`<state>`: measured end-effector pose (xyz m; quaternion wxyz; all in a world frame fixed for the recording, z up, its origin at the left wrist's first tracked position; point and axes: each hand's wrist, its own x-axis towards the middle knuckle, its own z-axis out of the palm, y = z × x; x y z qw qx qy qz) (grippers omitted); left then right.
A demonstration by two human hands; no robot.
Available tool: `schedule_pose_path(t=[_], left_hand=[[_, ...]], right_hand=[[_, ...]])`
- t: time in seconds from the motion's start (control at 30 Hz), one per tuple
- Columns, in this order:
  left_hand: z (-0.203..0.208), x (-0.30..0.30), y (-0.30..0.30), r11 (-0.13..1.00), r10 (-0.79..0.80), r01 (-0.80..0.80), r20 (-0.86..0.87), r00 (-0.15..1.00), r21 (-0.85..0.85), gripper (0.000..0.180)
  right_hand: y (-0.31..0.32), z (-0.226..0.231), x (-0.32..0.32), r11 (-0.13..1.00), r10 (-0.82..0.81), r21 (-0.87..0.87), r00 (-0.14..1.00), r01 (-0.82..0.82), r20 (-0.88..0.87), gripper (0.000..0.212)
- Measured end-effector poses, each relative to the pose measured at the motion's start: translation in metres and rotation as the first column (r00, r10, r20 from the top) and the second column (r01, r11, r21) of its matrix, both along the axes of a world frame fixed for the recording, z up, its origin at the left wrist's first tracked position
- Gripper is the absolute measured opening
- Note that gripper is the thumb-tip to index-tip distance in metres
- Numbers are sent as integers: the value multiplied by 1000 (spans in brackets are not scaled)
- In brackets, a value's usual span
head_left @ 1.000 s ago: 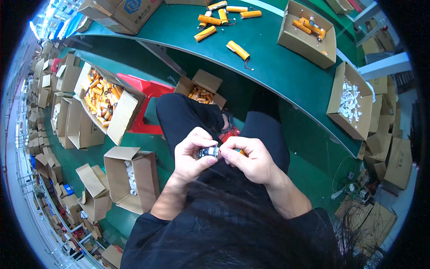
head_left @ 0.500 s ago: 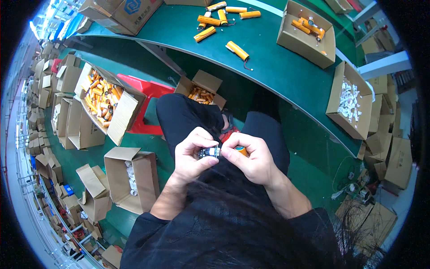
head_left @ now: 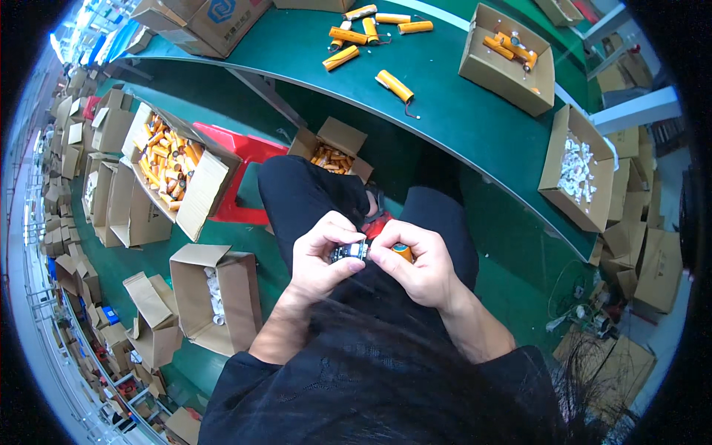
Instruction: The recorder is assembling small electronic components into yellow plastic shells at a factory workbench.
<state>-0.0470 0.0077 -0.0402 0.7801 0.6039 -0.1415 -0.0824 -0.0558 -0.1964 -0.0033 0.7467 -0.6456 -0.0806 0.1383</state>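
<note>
Above my lap, my left hand (head_left: 315, 259) is closed on a small dark circuit board (head_left: 347, 251), gripped between thumb and fingers. Close beside it, my right hand (head_left: 424, 273) is closed round an orange cylindrical battery (head_left: 403, 251), of which only one end shows. The thumb and forefinger of that hand pinch together at the board's right edge. Whatever lies between those fingertips is too small and covered to make out.
Several orange batteries (head_left: 348, 35) lie on the green table (head_left: 437, 104). At its right stand a carton of batteries (head_left: 475, 70) and a carton of small white parts (head_left: 549, 185). To my left, a battery-filled carton (head_left: 215, 189) rests on a red stool (head_left: 248, 148); an open carton (head_left: 241, 297) stands nearer.
Both hands keep their hold and remain pressed close together. They have shifted only very slightly to the right, and the view has moved a little.
</note>
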Motion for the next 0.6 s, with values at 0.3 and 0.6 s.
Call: schedule_pose_path(t=[0.3, 0.6], left_hand=[[1, 6, -1, 999, 28, -27, -24, 999, 38, 30], [-8, 12, 14, 934, 303, -343, -286, 909, -99, 23]], right_hand=[[1, 3, 8, 998, -10, -58, 1000, 10, -3, 4], [-30, 25, 32, 943, -26, -332, 1000, 19, -17, 11]])
